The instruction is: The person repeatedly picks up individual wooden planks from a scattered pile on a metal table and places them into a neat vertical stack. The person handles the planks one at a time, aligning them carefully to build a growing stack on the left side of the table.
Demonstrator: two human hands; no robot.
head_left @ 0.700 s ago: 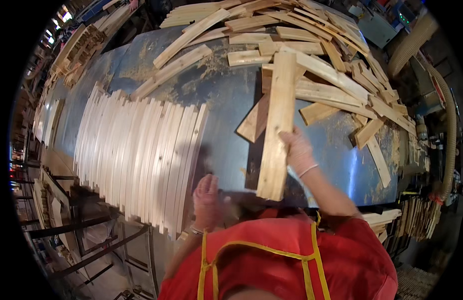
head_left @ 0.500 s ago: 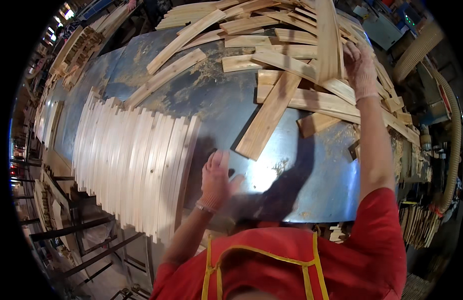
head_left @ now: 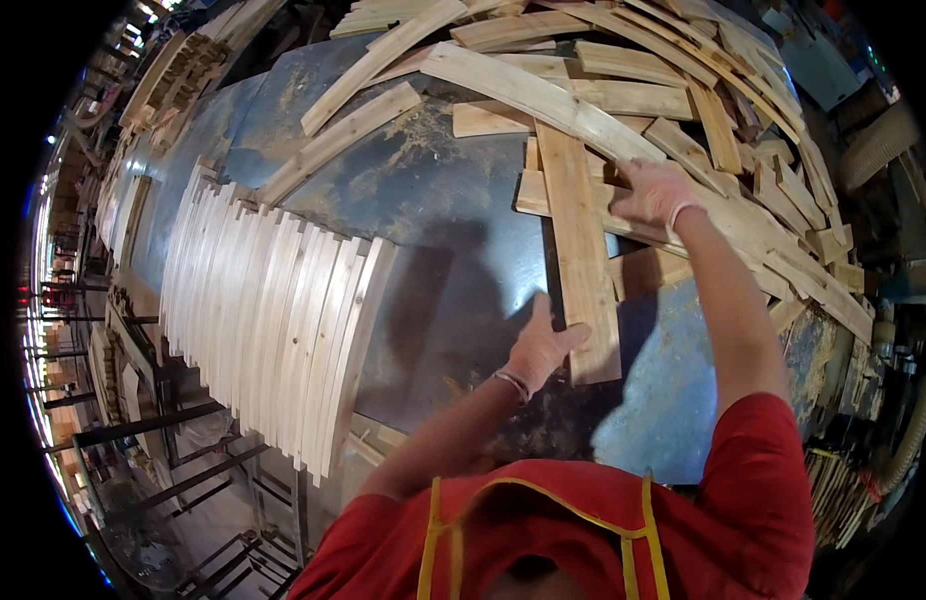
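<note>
My left hand [head_left: 546,350], in a pale knit glove, is open with thumb and fingers spread. Its thumb touches or overlaps the left edge of a knotty wooden board [head_left: 585,260] lying lengthwise on the metal tabletop. Farther right, my gloved right hand [head_left: 655,192] reaches into the loose heap, thumb and fingers apart. Its fingertips meet the near end of a long pale board [head_left: 543,95] that slants across the others. Whether they press on that board is hard to see. Left of my hands stands a tight row of pale wooden strips [head_left: 273,310], side by side.
Many loose boards [head_left: 633,65] lie crossed over the far and right parts of the metal table [head_left: 433,290], among sawdust. Two boards [head_left: 338,140] lie behind the strip row. Dark metal bars [head_left: 153,425] stand at lower left; a ribbed hose [head_left: 913,430] hangs at right.
My left hand has moved right, to the knotty board, which now lies straighter toward me. My right hand has come nearer and left. The board that stood up beside it no longer stands there.
</note>
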